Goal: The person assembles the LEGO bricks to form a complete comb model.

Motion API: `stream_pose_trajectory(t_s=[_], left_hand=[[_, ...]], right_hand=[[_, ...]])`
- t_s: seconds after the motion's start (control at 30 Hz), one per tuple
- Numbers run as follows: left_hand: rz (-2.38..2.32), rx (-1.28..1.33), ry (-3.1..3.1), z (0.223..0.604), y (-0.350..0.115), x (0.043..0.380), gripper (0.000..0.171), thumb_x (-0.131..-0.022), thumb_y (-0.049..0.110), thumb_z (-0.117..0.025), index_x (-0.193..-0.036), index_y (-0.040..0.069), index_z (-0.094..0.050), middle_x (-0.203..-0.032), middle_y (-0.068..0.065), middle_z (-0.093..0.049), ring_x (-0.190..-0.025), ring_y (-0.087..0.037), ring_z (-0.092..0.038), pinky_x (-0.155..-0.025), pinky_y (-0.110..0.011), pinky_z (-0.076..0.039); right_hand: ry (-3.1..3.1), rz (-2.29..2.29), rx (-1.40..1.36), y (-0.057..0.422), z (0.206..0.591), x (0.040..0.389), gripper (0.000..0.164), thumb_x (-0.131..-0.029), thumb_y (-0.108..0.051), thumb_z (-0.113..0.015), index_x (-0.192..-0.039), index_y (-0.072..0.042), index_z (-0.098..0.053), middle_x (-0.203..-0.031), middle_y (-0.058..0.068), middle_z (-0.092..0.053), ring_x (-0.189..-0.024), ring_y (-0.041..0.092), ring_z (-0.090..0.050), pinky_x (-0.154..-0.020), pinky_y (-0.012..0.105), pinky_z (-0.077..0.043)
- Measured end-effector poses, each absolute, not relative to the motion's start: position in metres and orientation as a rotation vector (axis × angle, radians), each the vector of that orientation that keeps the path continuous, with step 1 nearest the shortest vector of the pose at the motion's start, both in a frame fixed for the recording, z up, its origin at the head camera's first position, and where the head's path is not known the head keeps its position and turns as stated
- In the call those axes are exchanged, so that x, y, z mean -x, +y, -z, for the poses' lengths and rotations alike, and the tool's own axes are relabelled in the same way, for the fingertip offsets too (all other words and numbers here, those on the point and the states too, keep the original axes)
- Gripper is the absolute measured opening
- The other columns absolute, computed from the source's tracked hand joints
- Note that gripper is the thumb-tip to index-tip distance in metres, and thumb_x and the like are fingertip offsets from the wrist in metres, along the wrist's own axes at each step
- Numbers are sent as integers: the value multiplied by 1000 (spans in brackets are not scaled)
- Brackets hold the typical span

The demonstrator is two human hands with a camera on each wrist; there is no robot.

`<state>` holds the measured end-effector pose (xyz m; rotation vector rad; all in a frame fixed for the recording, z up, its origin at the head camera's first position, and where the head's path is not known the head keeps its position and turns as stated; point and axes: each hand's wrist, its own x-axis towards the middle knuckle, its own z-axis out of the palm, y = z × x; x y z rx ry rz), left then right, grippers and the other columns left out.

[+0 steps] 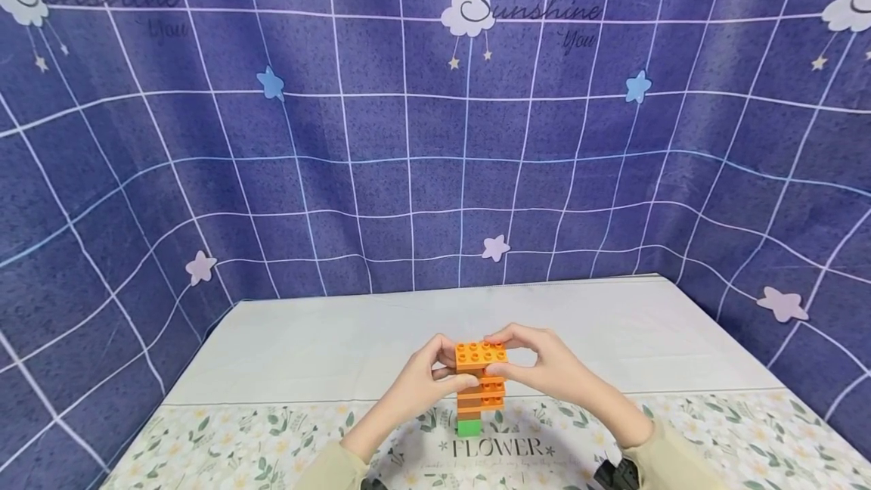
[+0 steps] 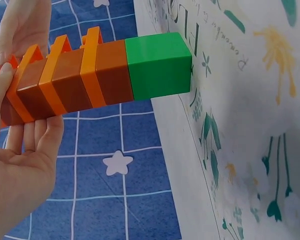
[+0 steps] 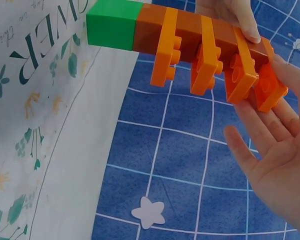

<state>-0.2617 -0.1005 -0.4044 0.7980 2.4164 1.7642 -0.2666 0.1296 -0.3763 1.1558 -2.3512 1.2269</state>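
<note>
A tower of toy building blocks stands upright on the table. At its base is a green block [image 1: 469, 427]; above it brown blocks [image 2: 115, 70] alternate with thin orange plates [image 3: 206, 55] that jut out to the right. The top orange plate [image 1: 480, 355] shows its studs. My left hand [image 1: 423, 375] grips the tower's upper left side, thumb across the front of a brown block and fingers behind. From the right, my right hand [image 1: 544, 360] pinches the overhanging end of the top plate, thumb in front and fingers at the back edge.
The table's white rear cloth [image 1: 327, 339] meets a floral cloth [image 1: 238, 441] with "FLOWER" lettering in front of the tower. A blue grid-patterned curtain [image 1: 435, 127] with stars and clouds hangs behind and along both sides.
</note>
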Motion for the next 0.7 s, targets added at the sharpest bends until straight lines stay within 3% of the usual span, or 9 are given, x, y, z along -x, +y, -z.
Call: stream_pose_trajectory(t_s=[0.37, 0.7], left_hand=[[-1790, -793, 2344, 407, -103, 261, 37, -85, 25, -71, -103, 3, -47, -105, -9, -53, -99, -17, -53, -92, -21, -50], [-1827, -833, 2312, 409, -105, 260, 36, -86, 22, -69, -110, 3, -48, -112, -11, -53, -104, -15, -54, -98, -21, -46]], right_hand=[[-2367, -1276, -1184, 134, 381, 265, 29, -91, -20, -63, -120, -24, -61, -121, -7, -64, -108, 13, -61, -95, 56, -45], [-2198, -1187, -1203, 133, 384, 268, 34, -80, -7, -73, -114, -9, -66, -101, -2, -59, -96, 11, -55, -85, 26, -51]])
